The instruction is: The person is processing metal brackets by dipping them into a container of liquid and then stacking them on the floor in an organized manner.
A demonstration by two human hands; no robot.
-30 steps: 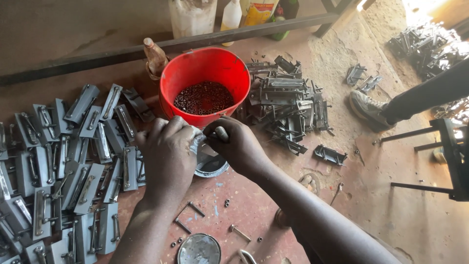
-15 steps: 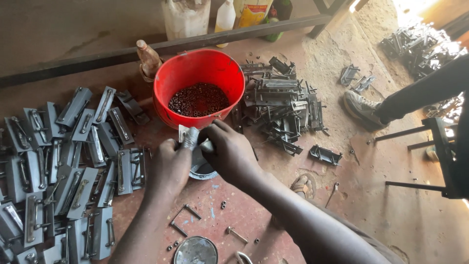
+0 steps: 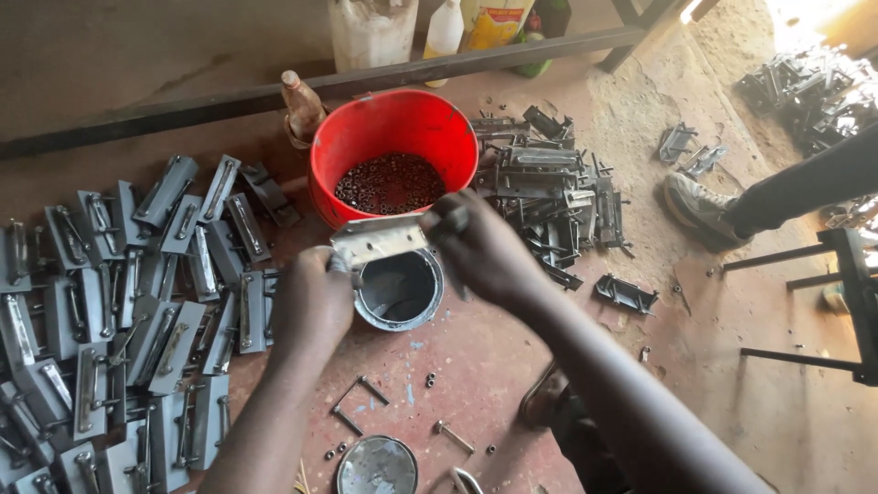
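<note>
A single head-worn camera looked steeply down from above the person's forearms onto the floor. It faced forward and downward at close range, with both hands near the centre of the frame. The upper edge reached a low rail; the right edge took in another person's shoe.

Right hand covers 1 end of the plate. Tin contents indistinct. Bystander's leg cut off at right edge.
</note>
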